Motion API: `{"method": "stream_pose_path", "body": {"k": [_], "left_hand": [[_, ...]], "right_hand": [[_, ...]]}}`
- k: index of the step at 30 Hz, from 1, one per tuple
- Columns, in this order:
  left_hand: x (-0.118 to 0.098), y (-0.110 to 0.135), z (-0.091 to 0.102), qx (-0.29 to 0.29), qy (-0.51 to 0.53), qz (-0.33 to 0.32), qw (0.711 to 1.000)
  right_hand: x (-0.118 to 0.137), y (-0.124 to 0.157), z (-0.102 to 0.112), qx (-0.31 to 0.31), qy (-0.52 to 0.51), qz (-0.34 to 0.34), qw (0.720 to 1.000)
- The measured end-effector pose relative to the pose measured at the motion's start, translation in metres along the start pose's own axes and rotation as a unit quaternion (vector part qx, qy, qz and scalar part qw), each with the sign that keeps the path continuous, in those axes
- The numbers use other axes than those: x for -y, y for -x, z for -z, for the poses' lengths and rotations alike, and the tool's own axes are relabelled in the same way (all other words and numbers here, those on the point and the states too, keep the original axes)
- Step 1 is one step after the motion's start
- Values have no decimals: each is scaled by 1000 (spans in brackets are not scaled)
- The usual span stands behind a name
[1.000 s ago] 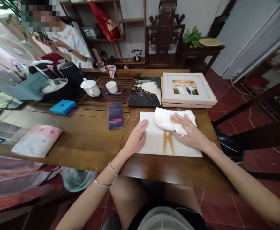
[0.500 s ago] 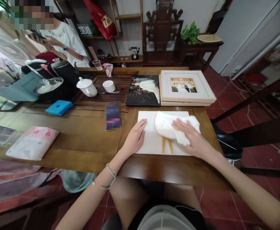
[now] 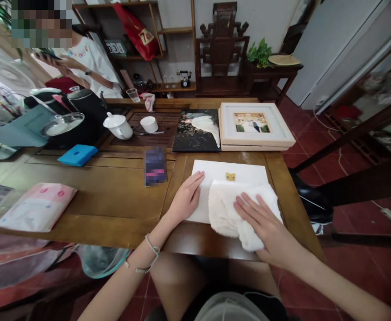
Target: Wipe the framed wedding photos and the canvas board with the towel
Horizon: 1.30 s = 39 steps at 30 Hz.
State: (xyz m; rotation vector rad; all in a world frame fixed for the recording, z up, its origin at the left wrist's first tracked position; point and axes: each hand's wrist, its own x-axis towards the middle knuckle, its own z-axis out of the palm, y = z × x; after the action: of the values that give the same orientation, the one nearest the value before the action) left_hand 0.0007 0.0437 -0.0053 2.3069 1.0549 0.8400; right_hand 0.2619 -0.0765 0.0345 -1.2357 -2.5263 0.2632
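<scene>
A white panel (image 3: 203, 167) lies flat near the table's front edge. On its upper part is a small gold-coloured piece (image 3: 230, 176) that looks like a hanger plate. My left hand (image 3: 187, 194) rests on the panel's left edge, open, its fingers stretched out. A bunched white cloth (image 3: 224, 207) covers the panel's lower right part and hangs over its near edge. My right hand (image 3: 262, 220) presses down on the cloth, fingers spread across it and the thumb side at its near edge. What lies beneath the cloth is hidden.
Behind the panel stand a dark photo print (image 3: 195, 131) and a light wooden picture frame (image 3: 257, 145). A dark pixelated object (image 3: 155, 166), a blue block (image 3: 78, 154) and a tissue pack (image 3: 38, 207) lie left. A lidded white cup (image 3: 117, 126) stands farther back. A person (image 3: 93, 60) is beyond the table.
My right hand has drawn the cloth toward me, uncovering the small gold-coloured piece and covering two tan strips lower on the panel. My left hand stays on the panel's left edge.
</scene>
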Motion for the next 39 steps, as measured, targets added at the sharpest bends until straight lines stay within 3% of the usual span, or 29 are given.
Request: {"method": "stream_pose_path", "body": {"k": [2,5,10,14,17,21,24,28,31,36,39], "left_hand": [[0,0,0,-2,0,-2,1000],[0,0,-1,0,-3,-3,1000],[-1,0,-3,7,-19,1,1000],[-1,-1,-4,4,-28,9,1000],[-2,-2,-3,-4,-20,-5,1000],[-5,-4,0,9,3,-41,999],[-7,-5,-1,12,-9,-26,1000],[-8,-7,-3,5,-30,7,1000],[-9,-7,-3,-4,-15,-12,1000],[-1,-2,-2,16,-1,-34,999],[3,0,-3,13,-3,-26,1000]], "right_hand": [[8,10,1,-2,-4,9,1000],[-9,3,3,-11,-21,-14,1000],[-65,-51,5,-44,-13,-113,992],[-63,-92,1,-27,42,-183,982],[-38,-98,-4,6,66,-112,991],[-23,-80,-5,24,54,-7,998],[-36,-79,-2,11,43,-26,999],[-49,-99,0,4,62,-61,996],[-25,-100,-2,33,90,-41,995],[47,-47,-6,96,70,12,993],[58,-30,-7,93,56,23,994]]}}
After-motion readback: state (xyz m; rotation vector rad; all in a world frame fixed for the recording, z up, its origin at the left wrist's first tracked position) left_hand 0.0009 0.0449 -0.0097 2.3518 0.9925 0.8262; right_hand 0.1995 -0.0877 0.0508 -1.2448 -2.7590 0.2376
